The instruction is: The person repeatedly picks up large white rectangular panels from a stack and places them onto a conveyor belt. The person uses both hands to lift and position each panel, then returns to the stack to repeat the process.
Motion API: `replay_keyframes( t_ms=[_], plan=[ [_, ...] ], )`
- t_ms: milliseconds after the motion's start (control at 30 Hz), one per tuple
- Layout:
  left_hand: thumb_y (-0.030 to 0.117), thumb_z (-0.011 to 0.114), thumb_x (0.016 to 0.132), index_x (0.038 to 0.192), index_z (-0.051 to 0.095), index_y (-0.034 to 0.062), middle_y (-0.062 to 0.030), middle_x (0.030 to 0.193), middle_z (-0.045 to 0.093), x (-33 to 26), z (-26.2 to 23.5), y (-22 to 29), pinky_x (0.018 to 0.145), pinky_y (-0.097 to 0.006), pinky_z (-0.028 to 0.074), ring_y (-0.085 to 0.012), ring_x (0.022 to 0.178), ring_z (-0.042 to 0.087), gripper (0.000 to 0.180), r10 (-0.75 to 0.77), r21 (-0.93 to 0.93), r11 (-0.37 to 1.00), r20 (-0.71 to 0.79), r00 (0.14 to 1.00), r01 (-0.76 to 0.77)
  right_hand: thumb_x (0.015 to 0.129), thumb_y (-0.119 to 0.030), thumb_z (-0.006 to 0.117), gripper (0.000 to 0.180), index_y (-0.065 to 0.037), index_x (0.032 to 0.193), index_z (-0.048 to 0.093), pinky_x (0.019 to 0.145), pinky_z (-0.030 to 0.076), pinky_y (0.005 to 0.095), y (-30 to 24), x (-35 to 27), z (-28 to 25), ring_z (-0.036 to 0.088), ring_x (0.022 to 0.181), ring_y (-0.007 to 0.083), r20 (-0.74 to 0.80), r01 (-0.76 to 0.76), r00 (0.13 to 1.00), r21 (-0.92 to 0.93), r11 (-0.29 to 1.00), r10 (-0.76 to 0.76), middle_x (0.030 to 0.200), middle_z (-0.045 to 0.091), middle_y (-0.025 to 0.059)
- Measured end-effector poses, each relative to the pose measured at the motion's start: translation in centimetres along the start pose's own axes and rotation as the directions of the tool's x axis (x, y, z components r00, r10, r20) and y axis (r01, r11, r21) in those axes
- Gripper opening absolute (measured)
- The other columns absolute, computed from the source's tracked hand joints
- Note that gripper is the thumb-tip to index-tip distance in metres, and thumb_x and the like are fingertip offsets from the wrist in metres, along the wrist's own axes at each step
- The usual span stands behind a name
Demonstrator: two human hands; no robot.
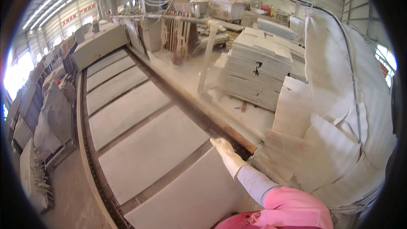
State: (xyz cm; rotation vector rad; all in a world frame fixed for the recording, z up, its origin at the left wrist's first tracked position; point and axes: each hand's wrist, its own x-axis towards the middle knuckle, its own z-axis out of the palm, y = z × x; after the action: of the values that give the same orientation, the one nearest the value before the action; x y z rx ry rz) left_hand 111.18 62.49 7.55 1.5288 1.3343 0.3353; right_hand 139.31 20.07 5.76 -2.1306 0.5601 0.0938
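Stone slab [190, 199], the nearest of the pale grey ones on the conveyor, lies under the right hand [224, 150], whose gloved fingers [217, 143] are stretched out flat and close together at the slab's far right corner, grasping nothing. The glove is whitish and dusty; behind it comes a pale tight sleeve [254, 182] and then a loose pink one [296, 208]. Only this one hand shows; the left is out of the picture.

Six flat rectangular slabs can be counted in a row on the conveyor [91, 152], each smooth and matt, set apart by dark ribbed gaps of the belt. A rusty brown rail [220, 129] runs along the belt's right side, just beside the fingers.

To the right of the rail stands a stack of thin cut stone tiles [256, 70], pale with rough edges, and nearer the person a big white woven sack [339, 101], creased and dusty. A slanted pale post [206, 57] rises from the dusty floor between belt and stack. Left of the conveyor, grey covered bundles [53, 114] sit on racks
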Motion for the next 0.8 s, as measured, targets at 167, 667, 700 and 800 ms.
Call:
replay_keyframes(
  t_ms=[167, 667, 700, 800],
  plan=[
    [0.049, 0.046, 0.091, 0.108, 0.059, -0.0031, -0.0153, 0.1, 0.063, -4.3, -3.5, -6.4, 0.079, -0.038, 0.047, -0.0258, 0.088, 0.058, 0.056, -0.13, -0.032, 0.991, 0.03, 0.991, 0.131, 0.093, -0.043, 0.041, 0.05, 0.001, 0.097, 0.065, 0.085, 0.045, 0.0308, 1.5, 2.3, -0.2, 0.061, 0.084, 0.023, -0.13, 0.318, 0.941, 0.021, 0.948, -0.313, 0.091, 0.067, 0.0151],
    [0.048, 0.047, 0.093, 0.105, 0.063, -0.0063, -0.0126, 0.094, 0.067, -4.5, -5.8, -11.6, 0.079, -0.033, 0.047, -0.0205, 0.085, 0.06, 0.058, -0.145, 0.176, 0.974, -0.006, 0.989, 0.143, 0.093, -0.032, 0.05, 0.032, -0.004, 0.105, 0.062, 0.083, 0.047, 0.027, 12.0, -9.6, -9.0, 0.063, 0.092, 0.0159, -0.18, 0.146, 0.979, 0.319, 0.936, -0.092, 0.099, 0.067, 0.0101],
    [0.048, 0.047, 0.093, 0.105, 0.063, -0.0061, -0.0128, 0.095, 0.067, -4.4, -5.7, -11.6, 0.079, -0.033, 0.047, -0.0208, 0.085, 0.06, 0.058, -0.123, 0.179, 0.976, -0.015, 0.992, 0.124, 0.092, -0.039, 0.049, 0.042, -0.003, 0.108, 0.061, 0.086, 0.046, 0.0295, 12.9, -9.7, -9.3, 0.062, 0.097, 0.0182, -0.185, 0.114, 0.978, 0.106, 0.988, -0.093, 0.104, 0.066, 0.0104],
    [0.049, 0.047, 0.093, 0.106, 0.064, -0.0056, -0.0146, 0.098, 0.067, -3.6, -5.6, -12.2, 0.081, -0.035, 0.046, -0.0227, 0.089, 0.061, 0.058, -0.109, 0.211, 0.972, 0.013, 0.994, 0.104, 0.09, -0.05, 0.046, 0.055, -0.003, 0.117, 0.059, 0.093, 0.042, 0.0335, 14.4, -9.7, -9.5, 0.057, 0.108, 0.0246, -0.019, -0.029, 0.999, -0.195, 0.98, 0.026, 0.115, 0.062, 0.0137]
  ],
)
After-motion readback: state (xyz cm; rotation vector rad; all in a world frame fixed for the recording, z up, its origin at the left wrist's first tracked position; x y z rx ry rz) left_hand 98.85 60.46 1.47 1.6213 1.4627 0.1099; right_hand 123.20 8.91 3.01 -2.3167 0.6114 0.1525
